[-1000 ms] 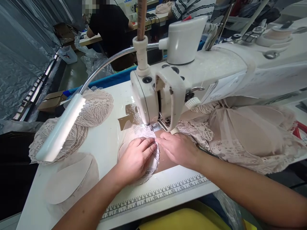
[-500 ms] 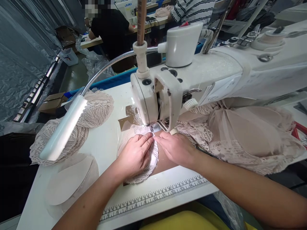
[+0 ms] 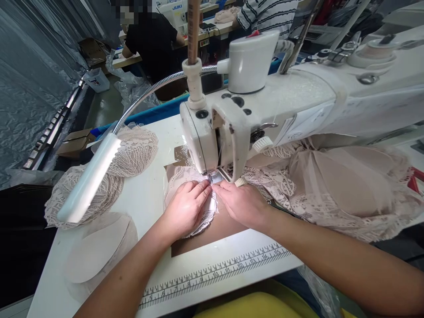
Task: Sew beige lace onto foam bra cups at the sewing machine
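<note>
A pale lace piece (image 3: 209, 217) lies under the needle area of a white sewing machine (image 3: 199, 137). My left hand (image 3: 187, 207) rests on top of the lace, fingers together and pressing it down just before the presser foot (image 3: 212, 177). My right hand (image 3: 244, 205) is at the lace's right edge, its fingertips pressed together near the foot and almost meeting the left fingertips. Beneath the lace is a brown plate (image 3: 228, 225) on the white table (image 3: 145, 247). The lace under my left palm is hidden.
Stacks of lace pieces (image 3: 135, 148) and smooth oval pieces (image 3: 99, 254) lie left, beneath a lit lamp (image 3: 89, 181) on a bent metal neck. Lace garments (image 3: 351, 185) pile up on the right. A printed ruler (image 3: 215, 274) runs along the front edge. Two people sit beyond.
The lace has moved away from me, further under the machine, exposing more of the brown plate in front. Both hands stay near the foot, the left slightly further forward.
</note>
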Demonstrator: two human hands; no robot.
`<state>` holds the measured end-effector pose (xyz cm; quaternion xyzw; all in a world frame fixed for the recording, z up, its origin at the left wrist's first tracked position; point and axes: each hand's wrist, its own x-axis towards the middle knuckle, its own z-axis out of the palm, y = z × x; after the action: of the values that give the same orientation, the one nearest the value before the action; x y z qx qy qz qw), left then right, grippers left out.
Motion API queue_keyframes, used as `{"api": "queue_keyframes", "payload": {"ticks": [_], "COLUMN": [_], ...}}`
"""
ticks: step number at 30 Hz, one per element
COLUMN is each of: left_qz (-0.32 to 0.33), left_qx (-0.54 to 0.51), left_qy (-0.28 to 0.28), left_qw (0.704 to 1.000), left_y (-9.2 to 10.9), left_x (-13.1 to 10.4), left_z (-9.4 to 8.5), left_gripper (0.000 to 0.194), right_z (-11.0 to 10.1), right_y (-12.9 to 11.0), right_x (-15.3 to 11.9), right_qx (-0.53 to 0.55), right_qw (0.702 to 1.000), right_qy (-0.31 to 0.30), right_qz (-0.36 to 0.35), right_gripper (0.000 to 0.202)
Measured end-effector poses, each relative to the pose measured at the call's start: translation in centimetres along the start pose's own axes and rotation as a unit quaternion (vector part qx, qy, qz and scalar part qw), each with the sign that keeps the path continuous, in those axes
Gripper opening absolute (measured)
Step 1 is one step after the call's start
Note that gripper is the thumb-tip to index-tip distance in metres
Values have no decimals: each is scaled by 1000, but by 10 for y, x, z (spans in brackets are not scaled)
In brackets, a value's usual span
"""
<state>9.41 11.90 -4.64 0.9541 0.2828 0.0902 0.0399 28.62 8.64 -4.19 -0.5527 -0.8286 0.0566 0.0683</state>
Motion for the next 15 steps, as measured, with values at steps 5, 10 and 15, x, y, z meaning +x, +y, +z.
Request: {"api": "queue_keyframes", "payload": {"ticks": [5,10,15], "left_qz": [9,9,0], "left_qx": [-34,-49,-62], "left_qy": [31,36,34], "left_qw": [999,998,998], "left_y": [-1,-1,-6], "left_x": [0,0,0], "left_z": [1,3,3], "left_gripper": [40,39,41], "right_z": [2,3,5], "right_y": [2,4,7], "right_x": [-2,-2,-3], "right_qx": [5,3,13], "right_qw": [1000,1000,999], "right_qy": [15,22,29], "right_qz": [-12,-19,-31], "right_gripper": [30,31,31]}}
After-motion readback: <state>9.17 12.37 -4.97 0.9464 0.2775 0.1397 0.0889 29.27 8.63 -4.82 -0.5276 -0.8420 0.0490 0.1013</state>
